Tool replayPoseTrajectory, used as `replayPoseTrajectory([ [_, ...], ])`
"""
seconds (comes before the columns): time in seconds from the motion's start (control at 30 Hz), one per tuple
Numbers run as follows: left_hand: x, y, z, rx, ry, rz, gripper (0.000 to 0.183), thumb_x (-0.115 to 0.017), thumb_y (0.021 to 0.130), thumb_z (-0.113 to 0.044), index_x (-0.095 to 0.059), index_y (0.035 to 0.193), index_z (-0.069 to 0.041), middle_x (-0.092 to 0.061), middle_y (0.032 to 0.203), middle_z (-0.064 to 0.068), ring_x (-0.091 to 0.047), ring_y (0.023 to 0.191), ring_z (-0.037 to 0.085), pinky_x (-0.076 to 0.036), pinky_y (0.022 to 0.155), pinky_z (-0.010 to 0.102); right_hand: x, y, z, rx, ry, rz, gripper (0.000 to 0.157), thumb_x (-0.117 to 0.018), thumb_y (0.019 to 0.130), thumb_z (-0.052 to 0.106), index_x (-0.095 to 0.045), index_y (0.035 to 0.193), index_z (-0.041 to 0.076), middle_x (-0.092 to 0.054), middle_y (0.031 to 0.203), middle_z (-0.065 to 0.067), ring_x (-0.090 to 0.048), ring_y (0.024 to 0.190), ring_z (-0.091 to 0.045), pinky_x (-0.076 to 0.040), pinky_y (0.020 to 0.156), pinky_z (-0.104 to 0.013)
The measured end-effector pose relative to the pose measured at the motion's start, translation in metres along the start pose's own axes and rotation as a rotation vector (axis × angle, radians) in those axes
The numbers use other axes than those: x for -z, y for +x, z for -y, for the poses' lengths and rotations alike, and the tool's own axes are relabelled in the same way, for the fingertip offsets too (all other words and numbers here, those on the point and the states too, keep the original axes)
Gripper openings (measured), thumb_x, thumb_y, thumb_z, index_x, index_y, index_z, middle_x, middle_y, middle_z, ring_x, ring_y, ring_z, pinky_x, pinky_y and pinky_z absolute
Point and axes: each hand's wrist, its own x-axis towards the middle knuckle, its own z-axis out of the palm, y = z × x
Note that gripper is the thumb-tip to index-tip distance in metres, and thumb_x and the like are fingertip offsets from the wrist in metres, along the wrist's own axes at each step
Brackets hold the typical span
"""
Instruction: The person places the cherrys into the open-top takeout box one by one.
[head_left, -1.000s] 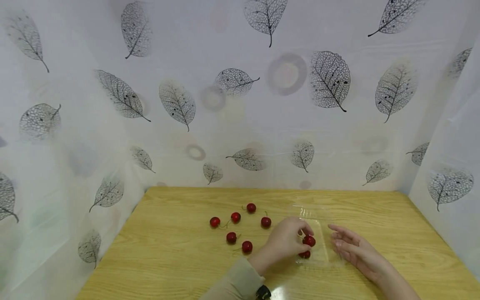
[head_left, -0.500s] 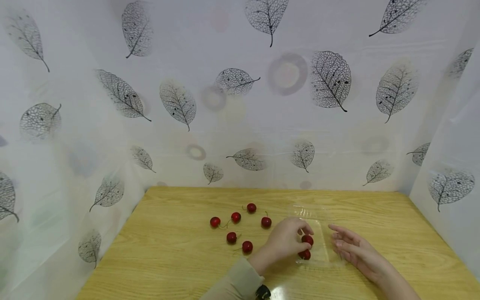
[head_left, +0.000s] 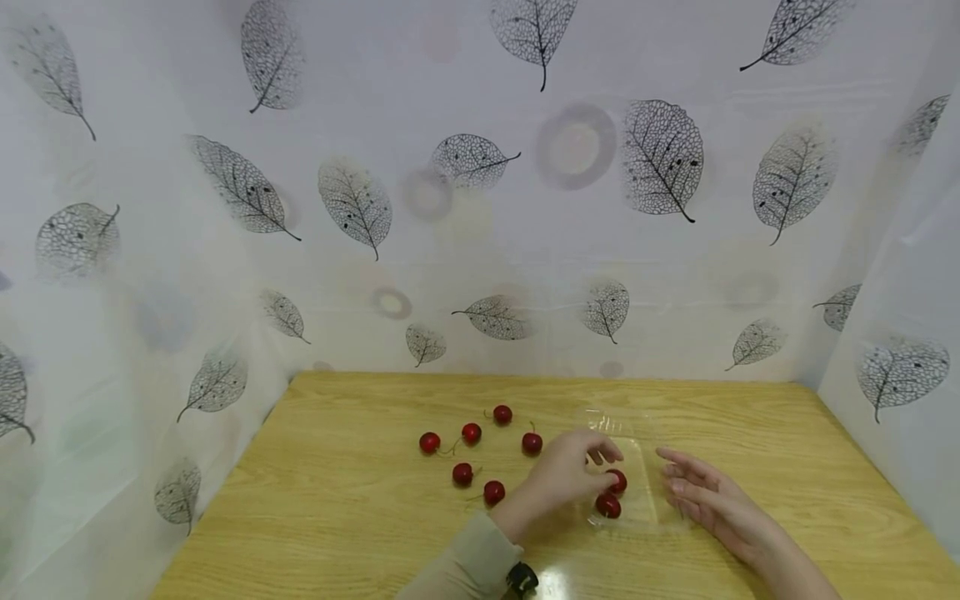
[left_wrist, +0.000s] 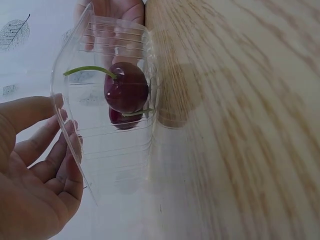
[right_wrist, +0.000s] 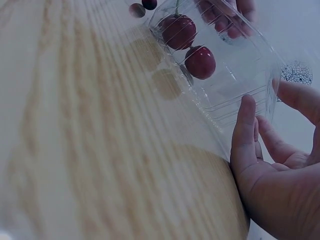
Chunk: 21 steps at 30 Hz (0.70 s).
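Note:
Two dark red cherries (head_left: 608, 505) lie close together in a clear plastic tray (head_left: 643, 475); a green stem rises from one cherry (left_wrist: 126, 90) in the left wrist view. My left hand (head_left: 564, 472) hovers at the tray's left side with fingers loosely bent, gripping no fruit. Its thumb overlaps the farther cherry (head_left: 619, 480) in the head view. From the right, my right hand (head_left: 716, 504) is held beside the tray with relaxed fingers; in the right wrist view the fingertips (right_wrist: 247, 105) are right at the ridged clear wall.
Several stemmed cherries (head_left: 462, 475) are scattered on the wooden table (head_left: 337, 500) left of the tray. A pale curtain with leaf prints (head_left: 495, 250) encloses the back and sides. A dark watch (head_left: 522, 577) sits on the left wrist.
My left hand has drawn slightly left and its fingers have come away from the farther cherry, leaving both cherries in the tray. The right hand has stayed put.

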Motion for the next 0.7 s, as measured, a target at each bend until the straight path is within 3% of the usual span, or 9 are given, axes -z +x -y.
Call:
replayPoseTrajectory([
  [0.27,0.004,0.000,0.001,0.014,-0.062,-0.013,0.020,-0.082,0.092,-0.011,-0.077,0.111,-0.013,-0.076,0.108,-0.003,-0.062,0.090,-0.002,-0.051,0.081,0.012,-0.001,0.000,0.001,-0.018,-0.015,-0.013,0.045,-0.043,0.114,0.013,-0.058,0.132,0.052,-0.050,0.135,0.012,-0.060,0.124,0.005,-0.053,0.106,-0.018],
  [0.7,0.013,-0.002,0.001,0.002,-0.083,-0.049,0.020,-0.081,0.093,-0.009,-0.077,0.112,-0.010,-0.077,0.109,0.000,-0.061,0.088,-0.002,-0.052,0.081,0.012,-0.001,0.000,0.001,-0.001,0.010,0.004,0.048,-0.042,0.114,0.011,-0.059,0.133,0.051,-0.051,0.134,0.013,-0.060,0.125,0.004,-0.053,0.106,-0.018],
])
